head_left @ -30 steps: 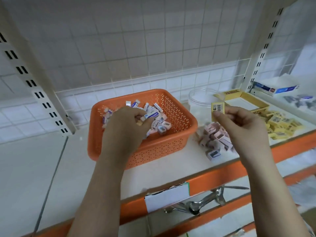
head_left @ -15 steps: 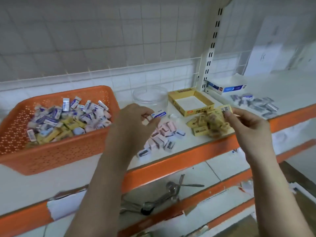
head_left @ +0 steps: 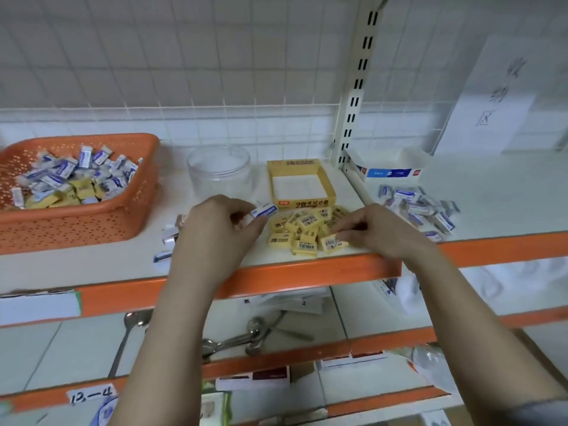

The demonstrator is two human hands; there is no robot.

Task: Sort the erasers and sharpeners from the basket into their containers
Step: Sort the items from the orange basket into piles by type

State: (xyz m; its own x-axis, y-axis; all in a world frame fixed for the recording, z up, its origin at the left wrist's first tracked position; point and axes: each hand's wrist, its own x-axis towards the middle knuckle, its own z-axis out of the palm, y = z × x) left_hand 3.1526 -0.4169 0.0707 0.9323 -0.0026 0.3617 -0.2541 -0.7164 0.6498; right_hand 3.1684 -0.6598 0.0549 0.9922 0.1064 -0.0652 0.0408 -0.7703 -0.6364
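Left hand: the left hand (head_left: 215,229), centre frame, pinches a small white eraser with a blue "ERASER" sleeve (head_left: 263,211) between thumb and curled fingers, held just above the shelf beside the yellow pile
Right hand: the right hand (head_left: 376,230), right of centre, has its fingertips curled onto a yellow wrapped eraser (head_left: 331,243) at the near edge of the yellow pile (head_left: 302,230); whether it still pinches the piece or only touches it cannot be told
Basket: an orange perforated plastic basket (head_left: 76,222), upper left, with rounded corners, holds a loose jumble of blue-and-white and yellow wrapped blocks
Containers: a clear round plastic tub (head_left: 219,172) stands right of the basket; a shallow square yellow cardboard tray (head_left: 299,182) with a white floor sits right of the tub, just behind the yellow pile; a white and blue carton (head_left: 387,169) stands beyond the slotted upright (head_left: 353,96)
Other piles: blue-and-white erasers (head_left: 418,207) lie heaped on the right shelf; small pale pieces (head_left: 170,238) show at the left wrist, largely hidden
Shelf: a smooth white board with an orange front lip (head_left: 307,273); metal spoons (head_left: 233,342) lie on the level below
Since half a second ago: the right hand has come down from mid-air onto the yellow pile, and the left hand has carried its eraser rightward, past the tub
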